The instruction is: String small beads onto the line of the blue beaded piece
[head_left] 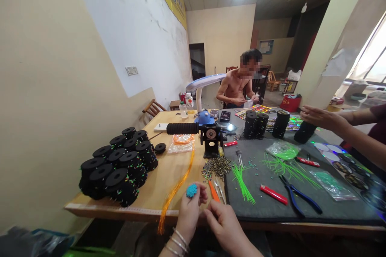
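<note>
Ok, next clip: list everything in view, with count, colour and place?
round foam spools: many, black, table left
spool stacks: several, black, far mat
thin plastic strands: bunch, green, dark mat
orange strands: bunch, table edge
plastic lighters: three, red, mat
pliers: one, blue-handled, mat
winding tool: one, black, table centre
desk lamp: one, blue-white, behind tool
co-worker's hand: right side
seated person: far end
left hand: holds small blue bead cluster
right hand: fingers pinched

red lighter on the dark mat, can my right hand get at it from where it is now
Probably yes. The right hand sits at the near table edge, and the red lighter lies just ahead and to its right on the dark mat. Nothing stands between them; the blue-handled pliers lie beyond it.
</note>
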`<state>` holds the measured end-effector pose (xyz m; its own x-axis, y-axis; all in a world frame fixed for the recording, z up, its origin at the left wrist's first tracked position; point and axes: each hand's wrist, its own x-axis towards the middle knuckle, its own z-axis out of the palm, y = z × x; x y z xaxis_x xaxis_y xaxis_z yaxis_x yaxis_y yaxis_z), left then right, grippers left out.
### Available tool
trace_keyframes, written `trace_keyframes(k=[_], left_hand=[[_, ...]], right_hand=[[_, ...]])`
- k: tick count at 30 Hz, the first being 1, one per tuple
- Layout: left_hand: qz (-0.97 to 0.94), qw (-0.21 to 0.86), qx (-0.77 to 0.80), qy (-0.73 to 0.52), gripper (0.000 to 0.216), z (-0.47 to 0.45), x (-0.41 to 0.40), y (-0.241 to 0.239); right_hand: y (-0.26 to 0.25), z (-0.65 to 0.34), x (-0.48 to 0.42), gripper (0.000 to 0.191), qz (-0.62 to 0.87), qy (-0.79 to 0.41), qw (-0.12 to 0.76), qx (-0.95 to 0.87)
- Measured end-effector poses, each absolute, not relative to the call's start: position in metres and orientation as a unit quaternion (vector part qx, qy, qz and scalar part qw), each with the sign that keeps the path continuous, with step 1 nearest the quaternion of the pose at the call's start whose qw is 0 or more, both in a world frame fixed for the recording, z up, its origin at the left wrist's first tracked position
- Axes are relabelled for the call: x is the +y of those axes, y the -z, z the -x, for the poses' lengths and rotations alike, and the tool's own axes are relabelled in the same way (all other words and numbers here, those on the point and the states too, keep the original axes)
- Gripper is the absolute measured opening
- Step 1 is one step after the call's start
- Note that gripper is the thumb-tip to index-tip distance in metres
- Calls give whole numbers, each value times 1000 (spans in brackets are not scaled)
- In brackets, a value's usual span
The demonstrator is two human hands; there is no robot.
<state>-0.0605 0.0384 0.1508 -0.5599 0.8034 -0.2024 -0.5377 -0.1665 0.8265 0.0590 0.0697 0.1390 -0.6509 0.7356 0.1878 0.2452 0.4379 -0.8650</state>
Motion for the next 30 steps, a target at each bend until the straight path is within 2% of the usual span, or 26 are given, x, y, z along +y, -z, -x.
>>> trace_keyframes(k=[3,6,10,14,18,23,30], left_hand=[[-44,524,394,-754,22,60,46,-160],[-1,562,371,-739,30,63,52,-169],[-4,529,360,-768,23,82,55,-179],[-38,497,365,-786,18,101,46,-185],[-139,501,478,-708,42,88,29,-176],[-219,490,526,-660,48,60,19,-162],[-336,392,529,-674,30,69,39,-165]], right_hand=[[-138,-54,67,24,294,-414,311,-803],[-136,-53,67,29,306,-389,329,-804],[-127,-57,66,35,335,-387,317,-798],[-120,-60,72,45,339,-528,321,-710],[-126,-58,81,53,314,-648,340,-605],[-138,-56,84,53,315,-627,356,-617],[-149,-53,99,55,313,-616,308,-655]])
